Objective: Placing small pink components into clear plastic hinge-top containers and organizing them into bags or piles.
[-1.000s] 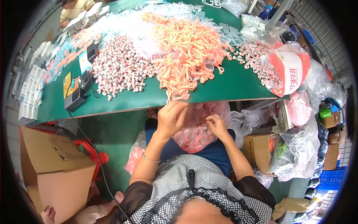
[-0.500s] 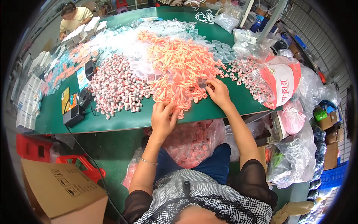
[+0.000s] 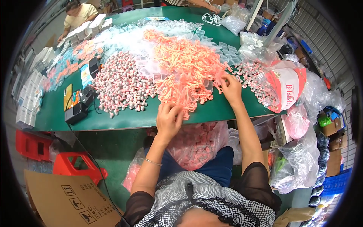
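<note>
A large heap of looped orange cords [image 3: 189,60] lies on the green table [image 3: 124,122] in front of me. My left hand [image 3: 169,119] is at the heap's near edge, fingers curled and closed against the cords; what they grip is hidden. My right hand [image 3: 231,90] is at the heap's right edge, thumb and fingers closed on an orange cord bundle [image 3: 218,80]. Left of the cords is a heap of small, round pink-and-grey pieces [image 3: 123,81]. Clear plastic cases [image 3: 145,68] lie beside and beneath the cords.
More pink-and-grey pieces spill near a red-and-white sack [image 3: 285,87] at right. A black box-shaped device [image 3: 75,114] and a yellow phone-like object [image 3: 67,96] lie at left. A person [image 3: 79,17] sits at far left behind white boxes [image 3: 92,27]. Below are a carton [image 3: 72,200] and red stool [image 3: 77,166].
My right hand has shifted right and slightly away from me, with orange cord at its fingertips. My left hand stays nearly in place. Another person's arm has reached in at the far edge.
</note>
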The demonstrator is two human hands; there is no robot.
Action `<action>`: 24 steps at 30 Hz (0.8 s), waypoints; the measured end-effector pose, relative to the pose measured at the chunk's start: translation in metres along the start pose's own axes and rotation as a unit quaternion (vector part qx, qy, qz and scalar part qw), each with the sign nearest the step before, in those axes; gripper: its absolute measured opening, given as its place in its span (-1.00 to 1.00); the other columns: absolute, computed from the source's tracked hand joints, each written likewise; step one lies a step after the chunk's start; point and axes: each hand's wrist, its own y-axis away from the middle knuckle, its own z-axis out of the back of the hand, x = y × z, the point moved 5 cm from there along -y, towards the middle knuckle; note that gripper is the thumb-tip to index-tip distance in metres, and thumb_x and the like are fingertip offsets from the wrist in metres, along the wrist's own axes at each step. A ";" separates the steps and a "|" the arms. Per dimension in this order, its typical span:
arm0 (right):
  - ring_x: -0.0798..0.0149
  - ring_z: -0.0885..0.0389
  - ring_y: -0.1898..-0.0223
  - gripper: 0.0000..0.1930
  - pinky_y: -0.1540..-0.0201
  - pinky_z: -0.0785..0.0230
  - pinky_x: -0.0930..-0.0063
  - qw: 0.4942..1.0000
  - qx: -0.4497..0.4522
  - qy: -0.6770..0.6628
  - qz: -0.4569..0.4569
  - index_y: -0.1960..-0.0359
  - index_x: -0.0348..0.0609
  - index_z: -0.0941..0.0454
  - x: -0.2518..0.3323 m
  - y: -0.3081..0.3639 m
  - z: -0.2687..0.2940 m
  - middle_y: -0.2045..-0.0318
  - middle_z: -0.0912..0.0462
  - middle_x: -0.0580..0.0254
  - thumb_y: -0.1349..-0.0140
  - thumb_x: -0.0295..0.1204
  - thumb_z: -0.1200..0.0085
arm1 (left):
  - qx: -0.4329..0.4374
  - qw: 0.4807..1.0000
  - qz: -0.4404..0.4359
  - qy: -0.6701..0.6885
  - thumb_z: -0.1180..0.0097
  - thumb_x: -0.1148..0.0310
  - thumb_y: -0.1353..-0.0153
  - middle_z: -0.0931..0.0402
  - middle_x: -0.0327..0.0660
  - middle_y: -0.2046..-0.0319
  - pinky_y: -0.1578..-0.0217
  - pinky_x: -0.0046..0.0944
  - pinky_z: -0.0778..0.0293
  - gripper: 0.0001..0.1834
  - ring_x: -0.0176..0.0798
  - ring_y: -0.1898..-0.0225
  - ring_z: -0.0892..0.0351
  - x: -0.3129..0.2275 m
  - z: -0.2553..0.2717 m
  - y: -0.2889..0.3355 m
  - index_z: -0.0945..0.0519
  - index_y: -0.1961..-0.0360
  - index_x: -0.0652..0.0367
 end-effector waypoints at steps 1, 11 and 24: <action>0.23 -0.61 0.46 -0.87 0.39 -0.46 0.38 0.999 -0.005 -0.029 -0.044 0.29 -0.18 -0.61 -0.003 0.002 0.008 0.40 -0.60 0.17 -0.10 -0.54 -0.20 | -0.010 1.000 -0.010 -0.004 -0.31 0.44 -0.01 -0.50 -0.20 0.29 0.24 -0.14 -0.43 -0.83 -0.06 0.22 -0.44 -0.001 0.002 0.001 -0.64 0.32 0.14; 0.60 -0.48 0.45 -0.81 0.38 -0.38 0.67 0.937 0.067 -0.243 -0.242 0.17 -0.32 -0.60 -0.034 0.091 0.051 0.43 -0.61 0.39 -0.20 -0.53 -0.22 | -0.042 0.998 -0.036 -0.037 -0.31 0.41 0.00 -0.51 -0.19 0.25 0.17 -0.11 -0.35 -0.78 -0.06 0.18 -0.44 -0.004 0.005 0.001 -0.63 0.27 0.12; 0.61 -0.41 0.51 -0.85 0.45 -0.27 0.65 0.941 0.203 -0.173 -0.208 0.17 -0.24 -0.63 -0.002 0.094 0.065 0.46 -0.57 0.40 -0.24 -0.55 -0.15 | 0.112 0.988 -0.103 -0.017 -0.29 0.33 -0.01 -0.50 -0.23 0.19 0.11 -0.03 -0.31 -0.71 -0.08 0.11 -0.44 -0.088 -0.057 -0.011 -0.61 0.18 0.05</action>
